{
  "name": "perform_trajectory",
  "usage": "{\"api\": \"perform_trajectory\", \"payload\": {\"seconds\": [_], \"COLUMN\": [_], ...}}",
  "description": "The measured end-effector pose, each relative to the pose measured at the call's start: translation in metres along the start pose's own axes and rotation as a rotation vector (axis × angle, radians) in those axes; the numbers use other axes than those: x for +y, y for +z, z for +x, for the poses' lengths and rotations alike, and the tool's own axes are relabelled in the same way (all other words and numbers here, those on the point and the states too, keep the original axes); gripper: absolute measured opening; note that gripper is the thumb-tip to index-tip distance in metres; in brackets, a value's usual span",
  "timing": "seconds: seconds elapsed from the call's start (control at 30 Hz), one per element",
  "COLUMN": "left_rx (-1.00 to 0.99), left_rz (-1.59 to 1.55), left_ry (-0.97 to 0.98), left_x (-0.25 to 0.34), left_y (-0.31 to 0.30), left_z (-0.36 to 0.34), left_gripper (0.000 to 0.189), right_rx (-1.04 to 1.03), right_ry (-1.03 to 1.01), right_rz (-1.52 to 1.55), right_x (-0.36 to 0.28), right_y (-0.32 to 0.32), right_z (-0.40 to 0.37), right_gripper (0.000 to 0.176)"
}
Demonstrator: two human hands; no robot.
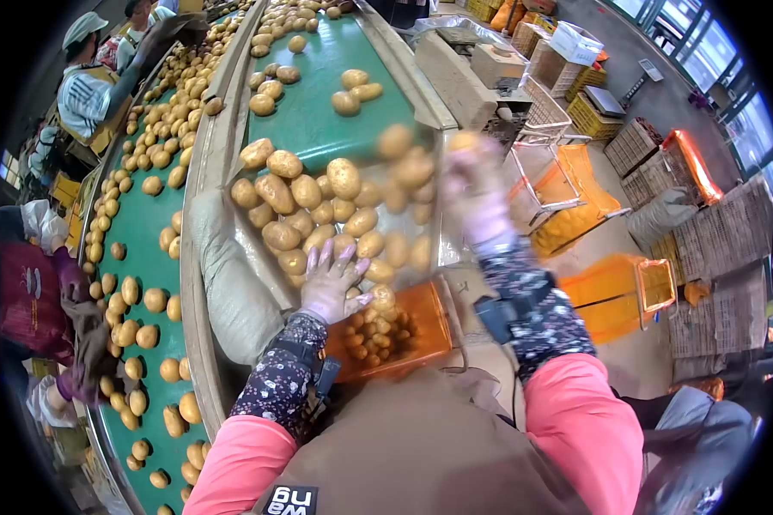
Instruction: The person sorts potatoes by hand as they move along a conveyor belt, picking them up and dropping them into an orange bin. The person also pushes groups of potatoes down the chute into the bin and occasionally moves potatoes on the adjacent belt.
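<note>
My left hand (331, 285), in a pale glove with purple fingertips, lies with fingers spread over the near edge of a heap of potatoes (305, 190) in a metal chute. My right hand (475, 193), gloved and smeared by motion, is raised beyond the chute's right side. A blurred potato (464, 141) shows at its fingertips, and the fingers look curled round it. Several potatoes at the heap's right side are blurred too. Just below my left hand, an orange mesh bag (434, 319) hangs open under the chute's lip with smaller-looking potatoes inside.
A green conveyor belt (318, 112) carries potatoes toward the chute. Another green belt (150, 257) full of potatoes runs along the left, with several people beside it. At right stand orange mesh bags on frames (614, 287), stacked crates (717, 232) and a scale (605, 101).
</note>
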State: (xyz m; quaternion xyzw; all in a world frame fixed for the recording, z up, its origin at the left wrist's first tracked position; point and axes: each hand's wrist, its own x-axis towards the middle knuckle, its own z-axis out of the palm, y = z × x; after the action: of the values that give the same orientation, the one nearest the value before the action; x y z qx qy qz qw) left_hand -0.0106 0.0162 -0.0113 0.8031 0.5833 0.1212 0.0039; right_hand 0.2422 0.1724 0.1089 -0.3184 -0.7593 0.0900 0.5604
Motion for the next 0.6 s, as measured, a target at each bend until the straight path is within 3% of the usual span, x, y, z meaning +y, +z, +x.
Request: {"api": "perform_trajectory", "payload": {"seconds": [0.03,0.1,0.2,0.23,0.33,0.37,0.43,0.47,0.5,0.53,0.57,0.6], "left_rx": [0.002,0.019,0.039,0.05,0.064,0.066,0.057,0.056,0.054,0.039,0.051,0.062], "left_rz": [0.007,-0.006,-0.006,-0.011,-0.007,-0.007,0.0,-0.003,-0.005,0.002,0.007,0.012], "left_ry": [-0.009,0.001,0.012,0.021,0.022,0.027,0.024,0.024,0.025,0.017,0.019,0.021], "left_x": [-0.001,0.003,0.007,0.006,0.005,0.005,0.001,0.002,0.003,0.003,0.002,0.0], "left_y": [-0.001,-0.001,-0.002,-0.003,-0.005,-0.004,-0.005,-0.005,-0.005,-0.008,-0.007,-0.005], "left_z": [-0.003,-0.008,-0.005,-0.001,0.002,0.002,-0.004,-0.003,-0.003,-0.001,-0.002,-0.003], "left_gripper": [0.066,0.063,0.06,0.061,0.063,0.063,0.063,0.063,0.063,0.062,0.062,0.062], "right_rx": [0.076,0.477,0.347,0.165,-0.125,-0.171,-0.43,-0.634,-0.684,-0.764,-0.879,-0.998], "right_ry": [0.053,-0.334,0.05,0.285,0.301,0.112,0.319,0.526,0.237,0.08,0.004,0.073], "right_rz": [-0.108,-0.799,-1.335,-1.516,-1.183,-0.718,-0.327,-0.125,0.082,0.071,0.088,-0.076], "right_x": [-0.007,0.067,0.052,0.066,0.083,0.114,0.027,-0.006,-0.014,-0.019,-0.032,-0.044], "right_y": [-0.038,-0.118,-0.216,-0.235,-0.228,-0.218,-0.127,-0.091,-0.054,-0.02,0.009,0.035], "right_z": [0.024,0.058,0.099,0.105,0.085,0.068,0.035,0.019,-0.006,-0.028,-0.033,-0.042], "right_gripper": [0.02,0.026,0.045,0.049,0.049,0.046,0.043,0.043,0.043,0.042,0.041,0.037]}}
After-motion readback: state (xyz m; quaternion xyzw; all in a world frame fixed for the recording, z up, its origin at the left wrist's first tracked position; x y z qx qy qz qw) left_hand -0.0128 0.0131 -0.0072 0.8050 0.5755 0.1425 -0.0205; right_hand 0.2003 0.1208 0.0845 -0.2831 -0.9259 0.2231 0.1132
